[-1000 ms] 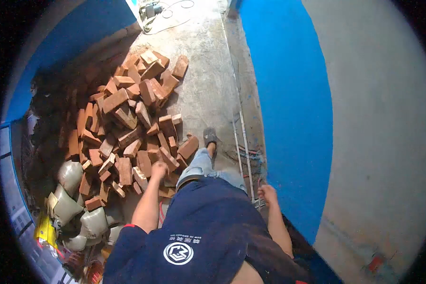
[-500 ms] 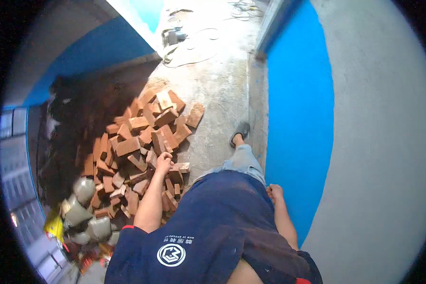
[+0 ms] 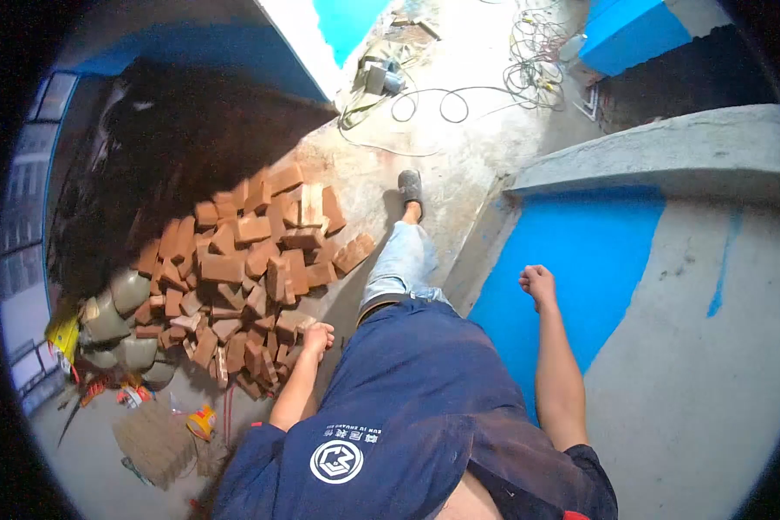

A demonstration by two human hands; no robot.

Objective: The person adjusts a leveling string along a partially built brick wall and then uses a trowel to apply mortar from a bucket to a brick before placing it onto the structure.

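Has swung the right hand forward and up from beside the hip since the frame half a second ago, and has drawn the left hand back from over the middle of the brick heap to its near right edge; has also stepped further along the concrete floor, bringing more of the cable tangle into sight. Holds the right fingers curled together in a loose fist before the blue-painted wall. Holds the left fingers likewise curled together, just beside the nearest reddish-brown clay bricks; cannot tell about contact with them. Has the bricks heaped on the floor to the left, lying at many angles. Sets one foot forward in a grey slip-on shoe, right of the heap. Wears pale jeans and a navy T-shirt. Has filled grey sacks clustered at the heap's lower left, beside a yellow bag, with an orange-yellow packet nearer on the floor.
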